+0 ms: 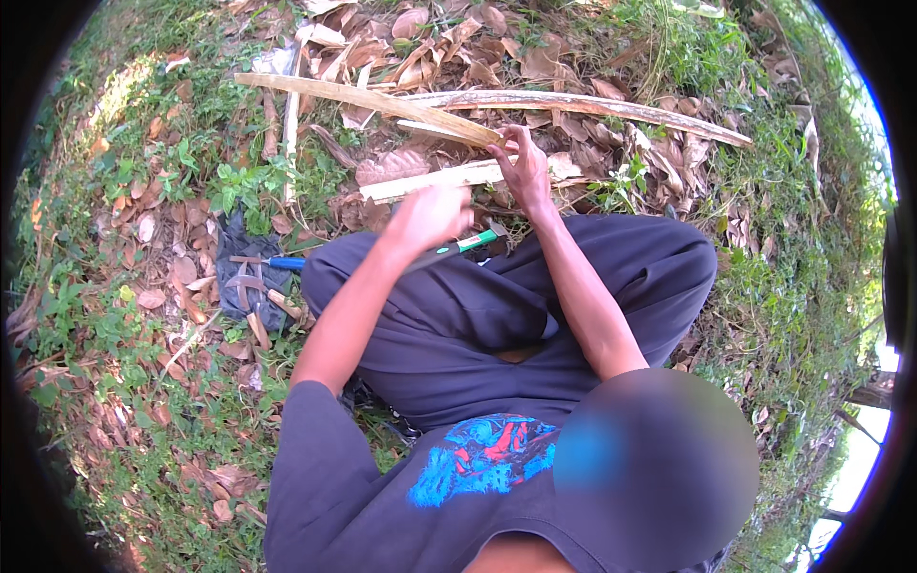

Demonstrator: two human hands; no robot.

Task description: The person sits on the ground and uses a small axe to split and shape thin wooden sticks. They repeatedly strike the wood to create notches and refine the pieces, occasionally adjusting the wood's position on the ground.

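Observation:
A pale, flat wooden strip point(353, 95) slants from the upper left down to my right hand point(523, 167). My right fingers pinch its near end. My left hand point(430, 215) is smeared by motion above my left shin, so its fingers are not clear. Just beneath it, a tool with a green and dark handle point(475, 241) lies across my lap; part of it is hidden by the hand and forearm. Beyond my legs, a pale split piece of wood point(435, 180) rests on the ground, and its middle passes behind my hands.
A long curved wooden strip point(621, 107) lies on dry leaves at the far right. To my left, a dark plastic sheet point(234, 277) carries a blue-handled tool point(284, 263) and several wooden-handled ones. My crossed legs point(640, 253) fill the middle; grass and leaves surround me.

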